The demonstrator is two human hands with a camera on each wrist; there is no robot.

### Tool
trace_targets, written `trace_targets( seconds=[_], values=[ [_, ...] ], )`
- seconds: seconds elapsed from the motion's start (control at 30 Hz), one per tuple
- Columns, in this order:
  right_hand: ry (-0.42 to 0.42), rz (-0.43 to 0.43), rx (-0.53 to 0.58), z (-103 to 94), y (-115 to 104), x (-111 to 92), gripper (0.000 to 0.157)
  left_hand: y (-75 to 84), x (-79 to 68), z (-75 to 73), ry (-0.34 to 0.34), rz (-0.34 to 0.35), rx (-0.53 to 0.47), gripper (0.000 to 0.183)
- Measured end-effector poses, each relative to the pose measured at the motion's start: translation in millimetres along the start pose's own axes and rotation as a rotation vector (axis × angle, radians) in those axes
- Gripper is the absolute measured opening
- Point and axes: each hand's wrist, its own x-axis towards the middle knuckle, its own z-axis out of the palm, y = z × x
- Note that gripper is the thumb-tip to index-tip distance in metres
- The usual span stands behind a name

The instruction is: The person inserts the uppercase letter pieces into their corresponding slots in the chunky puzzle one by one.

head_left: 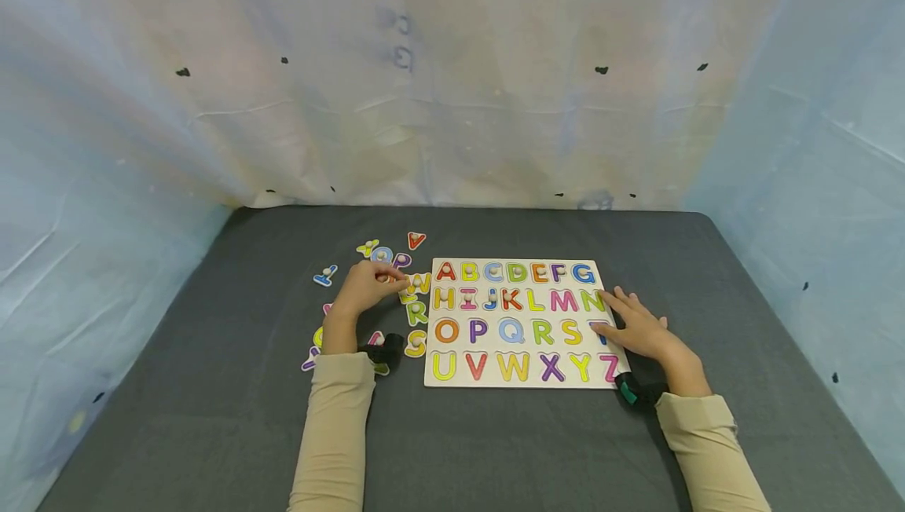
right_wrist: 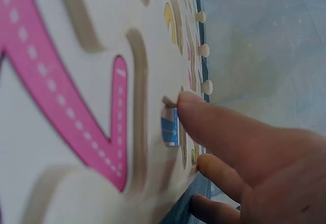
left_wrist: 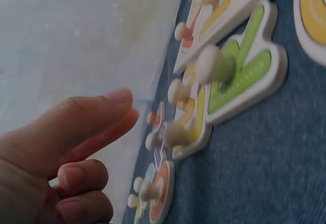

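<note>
A white alphabet puzzle board (head_left: 495, 378) with coloured letters lies flat on the dark table. My left hand (head_left: 366, 286) hovers over loose knobbed letter pieces left of it, with the fingertips by the yellow W piece (head_left: 419, 284). In the left wrist view its thumb and forefinger (left_wrist: 114, 102) are extended close together with nothing between them, and the other fingers are curled. Below the W lie the green R piece (head_left: 417, 312) and yellow S piece (head_left: 415, 344). My right hand (head_left: 639, 325) rests, fingers spread, on the board's right edge, partly covering the blue T slot (right_wrist: 169, 130).
Past the left hand lie a red V piece (head_left: 415, 240), yellow Y piece (head_left: 367, 247), blue Q piece (head_left: 382, 254) and purple P piece (head_left: 401, 261). A blue T piece (head_left: 325, 276) lies farther left. Knobbed pieces fill the board's top row. Pale sheeting (head_left: 495, 104) surrounds the table.
</note>
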Motion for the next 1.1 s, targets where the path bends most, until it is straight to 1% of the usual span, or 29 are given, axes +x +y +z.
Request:
trace_targets(
  seconds=[0.2, 0.33, 0.5, 0.63, 0.8, 0.93, 1.1],
  values=[
    [-0.002, -0.001, 0.006, -0.4, 0, 0, 0.083, -6.8, 0.5, 1.3, -0.026, -0.021, 0.032, 0.02],
    [0.0, 0.003, 0.001, 1.6, 1, 1, 0.082, -9.0, 0.0, 2.4, -0.023, -0.031, 0.046, 0.019],
    [0.01, -0.007, 0.003, 2.7, 3, 1, 0.082, -9.9, -1.8, 2.9, -0.016, -0.065, 0.072, 0.022],
    [0.017, -0.02, 0.008, 3.2, 4, 1, 0.081, -10.9, -2.5, 3.0, -0.021, -0.076, 0.07, 0.024],
    [0.018, -0.024, 0.008, 3.9, 4, 1, 0.081, -13.2, -1.5, 3.0, -0.013, -0.072, 0.057, 0.023],
    [0.015, -0.016, 0.01, 3.5, 4, 1, 0.082, -14.3, -0.8, 2.8, -0.01, -0.045, 0.048, 0.022],
    [0.012, -0.016, 0.015, 1.9, 3, 0, 0.082, -14.7, -1.5, 1.4, -0.001, -0.028, 0.039, 0.02]
  ],
)
